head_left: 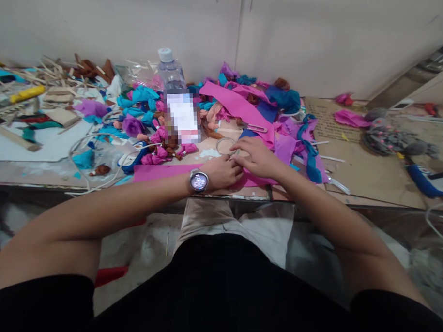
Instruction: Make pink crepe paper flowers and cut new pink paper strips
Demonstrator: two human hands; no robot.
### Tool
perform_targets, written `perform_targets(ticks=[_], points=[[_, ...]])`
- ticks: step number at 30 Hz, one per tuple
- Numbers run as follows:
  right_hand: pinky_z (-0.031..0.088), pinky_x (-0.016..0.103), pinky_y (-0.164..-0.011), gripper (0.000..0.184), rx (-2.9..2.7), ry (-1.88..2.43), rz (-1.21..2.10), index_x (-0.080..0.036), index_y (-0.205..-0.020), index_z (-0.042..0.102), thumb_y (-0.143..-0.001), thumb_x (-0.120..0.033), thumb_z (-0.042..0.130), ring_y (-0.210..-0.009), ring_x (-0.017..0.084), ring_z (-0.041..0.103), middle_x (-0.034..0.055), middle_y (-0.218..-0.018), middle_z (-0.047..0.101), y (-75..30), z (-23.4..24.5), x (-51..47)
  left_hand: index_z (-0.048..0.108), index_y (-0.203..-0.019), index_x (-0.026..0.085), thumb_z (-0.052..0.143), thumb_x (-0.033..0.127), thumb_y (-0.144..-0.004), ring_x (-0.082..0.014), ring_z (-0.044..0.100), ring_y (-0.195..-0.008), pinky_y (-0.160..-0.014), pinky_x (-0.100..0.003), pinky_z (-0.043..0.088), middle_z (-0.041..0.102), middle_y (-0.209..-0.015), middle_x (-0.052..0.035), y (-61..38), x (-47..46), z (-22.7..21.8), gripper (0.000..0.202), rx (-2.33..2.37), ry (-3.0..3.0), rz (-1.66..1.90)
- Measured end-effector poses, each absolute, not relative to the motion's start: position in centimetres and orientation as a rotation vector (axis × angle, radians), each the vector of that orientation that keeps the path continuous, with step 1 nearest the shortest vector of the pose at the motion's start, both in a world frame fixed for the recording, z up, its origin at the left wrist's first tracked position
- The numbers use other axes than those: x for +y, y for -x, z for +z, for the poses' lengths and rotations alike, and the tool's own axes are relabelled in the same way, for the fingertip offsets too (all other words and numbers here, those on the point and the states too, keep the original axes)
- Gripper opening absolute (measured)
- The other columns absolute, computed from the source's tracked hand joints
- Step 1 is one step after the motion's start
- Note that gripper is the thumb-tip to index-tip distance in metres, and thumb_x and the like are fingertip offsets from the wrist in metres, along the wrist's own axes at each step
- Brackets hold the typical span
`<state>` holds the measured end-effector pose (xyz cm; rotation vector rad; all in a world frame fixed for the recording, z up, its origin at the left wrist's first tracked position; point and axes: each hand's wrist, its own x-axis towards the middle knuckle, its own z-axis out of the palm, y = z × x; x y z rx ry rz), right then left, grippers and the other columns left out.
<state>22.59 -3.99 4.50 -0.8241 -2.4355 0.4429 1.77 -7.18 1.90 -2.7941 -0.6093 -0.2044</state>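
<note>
My left hand point(223, 172), with a watch on its wrist, rests at the table's front edge with its fingers curled inward. My right hand point(256, 157) meets it from the right, fingers bent down and closed near the left fingertips. What lies between the fingers, if anything, is too small to make out. A thin round loop point(226, 146), like a coil of wire or a tape ring, lies just beyond the fingertips. Under and beside both hands is a sheet of magenta crepe paper point(159, 172). A utility knife point(254, 128) lies on more pink paper beyond my right hand.
Behind the hands stand a clear bottle point(172, 73) and a blurred-out screen point(183, 116). Crumpled paper pieces point(142, 96) in blue, pink and purple crowd around. Wooden sticks point(54, 75) pile up at left; a white cable point(79, 161) loops there. Cardboard point(367, 166) lies at right.
</note>
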Motion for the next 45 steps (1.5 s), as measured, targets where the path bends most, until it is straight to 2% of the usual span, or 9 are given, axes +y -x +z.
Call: perform_targets(ticks=[2, 6, 15, 24, 33, 36, 39, 42, 45], points=[[0.049, 0.05, -0.104, 0.042, -2.469, 0.808, 0.445, -0.017, -0.126, 0.071, -0.105, -0.051, 0.057, -0.117, 0.033, 0.066, 0.0177, -0.125, 0.073, -24.5, 4.4, -3.2, 0.075, -0.116, 0.014, 0.053, 0.016, -0.106, -0.0278, 0.071, -0.109, -0.092, -0.044, 0.055, 0.077, -0.114, -0.0144, -1.7, -7.2, 2.8, 0.024, -0.487, 2.744, -0.093], [0.048, 0.051, -0.105, 0.044, -2.574, 0.877, 0.33, -0.018, -0.13, 0.071, -0.105, -0.052, 0.059, -0.119, 0.035, 0.066, 0.0173, -0.126, 0.075, -27.8, 4.3, -3.0, 0.074, -0.114, 0.016, 0.049, 0.017, -0.108, -0.0268, 0.068, -0.1, -0.082, -0.042, 0.047, 0.076, -0.114, -0.0134, -0.7, -7.2, 3.5, 0.026, -0.41, 2.696, -0.014], [0.05, 0.047, -0.096, 0.049, -2.831, 1.007, 0.201, -0.015, -0.119, 0.075, -0.096, -0.059, 0.072, -0.106, 0.035, 0.067, 0.0172, -0.112, 0.075, -31.0, 3.7, -3.8, 0.073, -0.11, 0.018, 0.052, 0.014, -0.107, -0.0233, 0.064, -0.093, -0.077, -0.04, 0.042, 0.074, -0.11, -0.0119, 2.4, -7.1, 3.6, 0.021, -0.415, 2.74, -0.075], [0.053, 0.044, -0.087, 0.022, -2.748, 1.004, 0.353, -0.017, -0.098, 0.072, -0.1, -0.039, 0.066, -0.096, 0.031, 0.065, 0.0151, -0.101, 0.07, -30.7, 2.6, -3.9, 0.072, -0.116, 0.018, 0.048, 0.015, -0.108, -0.0243, 0.064, -0.096, -0.08, -0.042, 0.042, 0.073, -0.115, -0.0121, 2.9, -7.4, 3.5, 0.026, -0.456, 2.657, -0.015], [0.055, 0.042, -0.086, 0.02, -2.414, 0.999, 0.478, -0.021, -0.11, 0.071, -0.091, -0.02, 0.067, -0.095, 0.027, 0.069, 0.011, -0.107, 0.075, -30.7, 2.3, -4.4, 0.073, -0.115, 0.019, 0.046, 0.013, -0.108, -0.0242, 0.065, -0.096, -0.081, -0.041, 0.043, 0.075, -0.116, -0.0127, 2.9, -7.4, 4.2, 0.028, -0.556, 2.747, -0.031], [0.055, 0.041, -0.085, 0.019, -2.338, 0.963, 0.466, -0.022, -0.108, 0.071, -0.09, -0.02, 0.069, -0.093, 0.026, 0.069, 0.0099, -0.105, 0.075, -30.4, 2.9, -4.8, 0.073, -0.108, 0.02, 0.05, 0.014, -0.105, -0.0234, 0.067, -0.097, -0.086, -0.04, 0.046, 0.075, -0.115, -0.0125, 2.6, -7.5, 4.1, 0.024, -0.73, 2.98, -0.226], [0.055, 0.04, -0.085, 0.017, -2.302, 0.954, 0.444, -0.022, -0.107, 0.072, -0.09, -0.021, 0.069, -0.091, 0.025, 0.068, 0.009, -0.102, 0.074, -30.1, 3.0, -4.9, 0.07, -0.102, 0.019, 0.06, 0.018, -0.099, -0.0203, 0.069, -0.09, -0.084, -0.036, 0.051, 0.075, -0.104, -0.0095, 1.7, -8.0, 4.1, 0.011, -1.152, 3.187, -0.839], [0.054, 0.04, -0.084, 0.015, -2.295, 0.988, 0.46, -0.021, -0.105, 0.072, -0.091, -0.024, 0.068, -0.089, 0.025, 0.066, 0.009, -0.099, 0.074, -29.9, 2.8, -4.7, 0.065, -0.115, 0.017, 0.036, 0.023, -0.11, -0.0163, 0.068, -0.079, -0.075, -0.032, 0.053, 0.073, -0.096, -0.0079, 0.6, -8.8, 4.9, 0.03, -1.324, 3.116, -1.119], [0.054, 0.042, -0.084, 0.015, -2.305, 1.034, 0.484, -0.02, -0.103, 0.072, -0.091, -0.027, 0.067, -0.088, 0.026, 0.065, 0.0107, -0.099, 0.073, -29.4, 2.8, -4.7, 0.069, -0.121, 0.018, 0.056, 0.034, -0.105, -0.0255, 0.069, -0.104, -0.092, -0.042, 0.053, 0.075, -0.115, -0.0121, 0.0, -9.3, 5.9, 0.026, -1.036, 3.004, -0.775]])
